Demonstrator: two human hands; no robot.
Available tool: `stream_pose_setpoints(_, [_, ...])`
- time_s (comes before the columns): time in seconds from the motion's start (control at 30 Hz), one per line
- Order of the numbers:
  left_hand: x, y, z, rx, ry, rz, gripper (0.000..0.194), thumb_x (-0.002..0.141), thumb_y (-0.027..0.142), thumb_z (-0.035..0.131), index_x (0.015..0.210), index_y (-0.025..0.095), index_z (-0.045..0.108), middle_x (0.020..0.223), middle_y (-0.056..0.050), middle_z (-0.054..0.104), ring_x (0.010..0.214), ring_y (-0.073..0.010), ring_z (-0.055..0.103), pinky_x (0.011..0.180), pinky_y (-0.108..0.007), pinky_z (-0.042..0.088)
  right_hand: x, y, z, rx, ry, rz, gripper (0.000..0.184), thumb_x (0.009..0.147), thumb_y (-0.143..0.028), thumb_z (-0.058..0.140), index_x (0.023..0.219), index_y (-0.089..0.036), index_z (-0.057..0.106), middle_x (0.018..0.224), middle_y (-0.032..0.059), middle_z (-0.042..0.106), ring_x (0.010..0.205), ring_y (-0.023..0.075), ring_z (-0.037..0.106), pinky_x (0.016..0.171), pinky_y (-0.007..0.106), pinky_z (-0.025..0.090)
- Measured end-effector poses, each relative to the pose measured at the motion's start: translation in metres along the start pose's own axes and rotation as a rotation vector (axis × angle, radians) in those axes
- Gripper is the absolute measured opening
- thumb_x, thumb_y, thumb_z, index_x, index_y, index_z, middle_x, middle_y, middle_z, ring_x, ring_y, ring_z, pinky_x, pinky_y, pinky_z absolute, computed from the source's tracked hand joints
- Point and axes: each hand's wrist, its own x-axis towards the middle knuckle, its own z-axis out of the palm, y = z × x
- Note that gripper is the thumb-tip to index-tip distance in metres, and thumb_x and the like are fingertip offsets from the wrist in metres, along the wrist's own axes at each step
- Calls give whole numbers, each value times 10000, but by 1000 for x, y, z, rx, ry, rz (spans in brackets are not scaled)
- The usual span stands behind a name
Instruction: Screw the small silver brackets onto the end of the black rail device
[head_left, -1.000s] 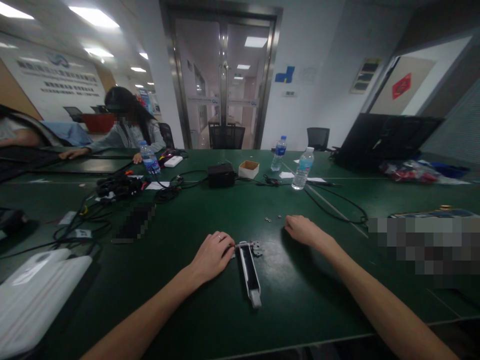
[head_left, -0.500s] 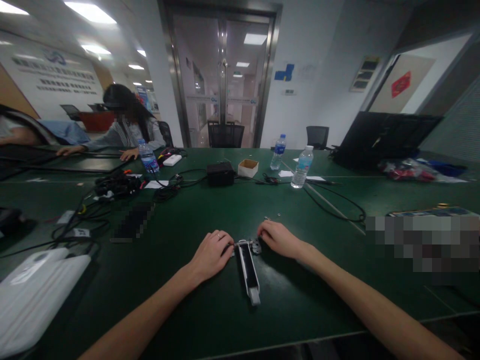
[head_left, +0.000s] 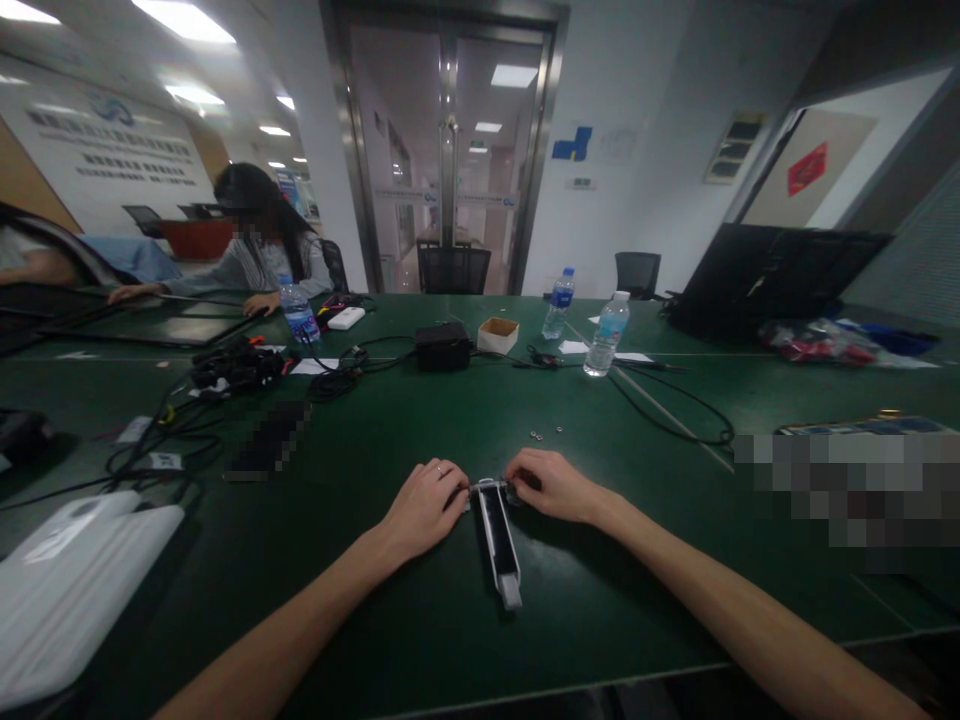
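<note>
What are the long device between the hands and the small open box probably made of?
Long device: perhaps plastic, judging by smooth white edges; painted metal is possible, the dark middle unclear. Small open box: likely cardboard, matte, whitish outside, brownish inside.

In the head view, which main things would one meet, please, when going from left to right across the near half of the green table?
White object → dark pixelated item → left hand → long white-framed device → right hand → blurred-out patch.

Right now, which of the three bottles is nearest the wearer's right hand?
The white-capped bottle with the pale-blue label; the two blue-capped bottles stand farther off.
</note>
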Motion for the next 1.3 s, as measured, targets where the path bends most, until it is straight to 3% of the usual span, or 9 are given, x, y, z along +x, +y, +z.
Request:
stream_pose_setpoints(0.47, [0,1,-1,-6,-6,1,174,944,241,461,1010,178,609,1042,-45,595,947,-210,542,804,-358,443,-1,8,3,76,37,-58,146,837,-164,548,944,-153,647,840,35,626,689,116,577,662,236,472])
stream_pose_setpoints(0.93, [-1,1,-1,5,-1,11,181,948,246,438,1002,181,599,1037,-49,598,952,-210,539,817,-360,435,-1,10,-2,217,-21,52,114,817,-196,626,925,-173,657,854,14,653,715,119,581,667,244,475])
stream_pose_setpoints(1.3, [0,2,-2,-8,-23,-16,177,945,244,451,1010,183,604,1058,-50,597,962,-215,539,822,-366,442,0,10,5,330,15,148,113,794,-222,660,889,-163,676,795,2,659,688,113,568,646,236,449])
